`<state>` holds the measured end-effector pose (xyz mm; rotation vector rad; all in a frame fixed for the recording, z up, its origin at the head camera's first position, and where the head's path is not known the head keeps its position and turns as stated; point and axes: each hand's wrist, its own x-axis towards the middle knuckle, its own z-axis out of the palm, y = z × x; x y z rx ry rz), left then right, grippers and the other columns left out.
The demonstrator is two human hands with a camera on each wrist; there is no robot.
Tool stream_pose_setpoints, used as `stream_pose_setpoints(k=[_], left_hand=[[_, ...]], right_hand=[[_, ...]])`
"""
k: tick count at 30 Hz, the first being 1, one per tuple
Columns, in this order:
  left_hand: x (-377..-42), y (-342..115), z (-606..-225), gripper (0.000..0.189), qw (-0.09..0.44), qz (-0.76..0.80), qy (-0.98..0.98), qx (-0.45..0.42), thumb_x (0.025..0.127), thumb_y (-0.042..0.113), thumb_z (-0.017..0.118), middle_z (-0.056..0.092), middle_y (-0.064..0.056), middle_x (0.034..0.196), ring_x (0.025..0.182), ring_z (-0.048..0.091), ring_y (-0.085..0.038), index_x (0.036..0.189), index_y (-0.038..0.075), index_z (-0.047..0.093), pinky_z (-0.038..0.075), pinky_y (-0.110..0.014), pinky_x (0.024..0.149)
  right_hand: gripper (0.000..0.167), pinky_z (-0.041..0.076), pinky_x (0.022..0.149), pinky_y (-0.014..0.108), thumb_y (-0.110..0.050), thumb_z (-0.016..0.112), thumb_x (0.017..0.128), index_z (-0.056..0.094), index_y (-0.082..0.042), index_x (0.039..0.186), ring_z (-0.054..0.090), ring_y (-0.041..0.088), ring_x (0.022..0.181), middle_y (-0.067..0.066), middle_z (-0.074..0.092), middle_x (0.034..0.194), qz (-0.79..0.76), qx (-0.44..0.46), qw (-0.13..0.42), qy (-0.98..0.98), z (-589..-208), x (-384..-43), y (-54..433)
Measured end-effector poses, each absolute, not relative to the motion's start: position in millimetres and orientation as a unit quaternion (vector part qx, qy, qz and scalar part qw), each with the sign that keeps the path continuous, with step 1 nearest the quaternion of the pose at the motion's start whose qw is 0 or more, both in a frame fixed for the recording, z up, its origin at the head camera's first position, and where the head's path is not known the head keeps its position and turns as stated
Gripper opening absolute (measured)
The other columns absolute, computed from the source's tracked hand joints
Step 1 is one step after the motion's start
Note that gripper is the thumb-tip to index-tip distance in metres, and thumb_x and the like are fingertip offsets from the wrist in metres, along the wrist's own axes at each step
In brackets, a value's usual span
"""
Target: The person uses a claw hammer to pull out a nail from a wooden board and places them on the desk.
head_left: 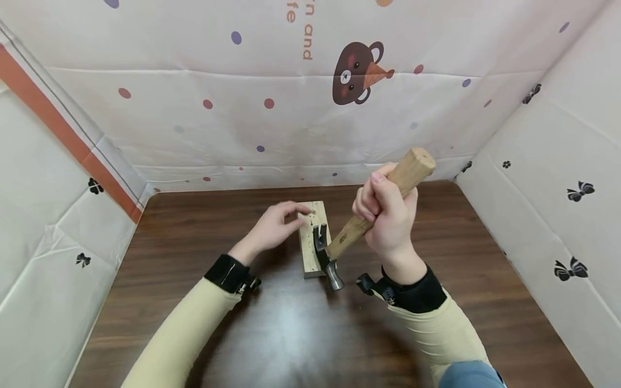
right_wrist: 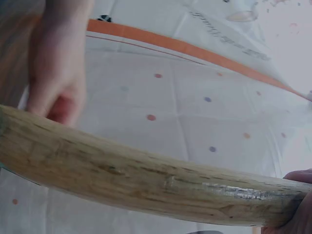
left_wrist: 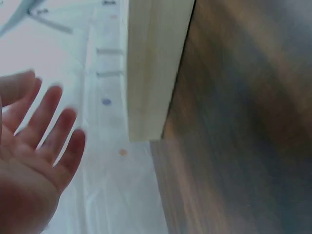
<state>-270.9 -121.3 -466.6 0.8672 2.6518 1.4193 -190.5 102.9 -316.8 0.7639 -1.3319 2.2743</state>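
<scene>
My right hand (head_left: 390, 213) grips the wooden handle of a claw hammer (head_left: 356, 229) partway up, and its butt sticks out above the fist. The hammer head is over a narrow wooden board (head_left: 308, 253), claw toward the far end, face past the near right edge. I cannot tell whether the claw touches a nail. Beside the board's far end, my left hand (head_left: 276, 223) has loosely bent fingers and holds nothing; in the left wrist view its fingers are spread apart. That view shows thin nails (left_wrist: 109, 51) standing out of the board. The handle (right_wrist: 146, 175) fills the right wrist view.
A dark brown wood-grain table (head_left: 286, 334) lies under the board. White patterned sheeting (head_left: 218, 129) rises behind it, with more sheeting at both sides. Dark straps with small cameras (head_left: 228, 275) sit on both wrists.
</scene>
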Motion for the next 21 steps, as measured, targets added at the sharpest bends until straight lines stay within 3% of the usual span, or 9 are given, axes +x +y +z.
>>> stream_pose_setpoints(k=[4, 11, 17, 21], left_hand=[[-244, -121, -466, 0.023, 0.031, 0.462, 0.828, 0.317, 0.102, 0.013, 0.075, 0.075, -0.001, 0.126, 0.114, 0.070, -0.025, 0.124, 0.010, 0.077, 0.054, -0.050, 0.103], [-219, -121, -460, 0.006, 0.007, 0.476, 0.808, 0.348, 0.099, 0.008, 0.077, 0.076, 0.005, 0.107, 0.101, 0.071, -0.012, 0.102, 0.012, 0.080, 0.058, -0.047, 0.091], [-211, -122, -454, 0.010, -0.002, 0.471, 0.803, 0.365, 0.096, 0.001, 0.078, 0.076, 0.006, 0.102, 0.095, 0.070, -0.009, 0.100, 0.010, 0.081, 0.059, -0.048, 0.086], [-210, -124, -454, 0.009, -0.004, 0.465, 0.804, 0.369, 0.095, 0.005, 0.081, 0.076, 0.008, 0.103, 0.097, 0.070, -0.008, 0.100, 0.012, 0.081, 0.059, -0.041, 0.088]], right_hand=[[0.025, 0.019, 0.038, 0.031, -0.010, 0.055, 0.102, 0.043, -0.009, 0.080, 0.019, 0.011, 0.040, -0.002, 0.029, 0.052, 0.832, 0.276, 0.162, -0.452, -307, -182, 108], [0.026, 0.017, 0.038, 0.029, -0.010, 0.055, 0.103, 0.043, -0.009, 0.079, 0.019, 0.010, 0.040, -0.003, 0.027, 0.050, 0.854, 0.291, 0.105, -0.418, -296, -170, 110], [0.028, 0.018, 0.037, 0.027, -0.008, 0.052, 0.103, 0.041, -0.010, 0.077, 0.020, 0.009, 0.039, -0.003, 0.026, 0.050, 0.855, 0.302, 0.093, -0.412, -293, -164, 109], [0.028, 0.018, 0.037, 0.027, -0.007, 0.052, 0.102, 0.041, -0.010, 0.076, 0.020, 0.008, 0.039, -0.003, 0.026, 0.050, 0.856, 0.307, 0.091, -0.407, -292, -161, 109]])
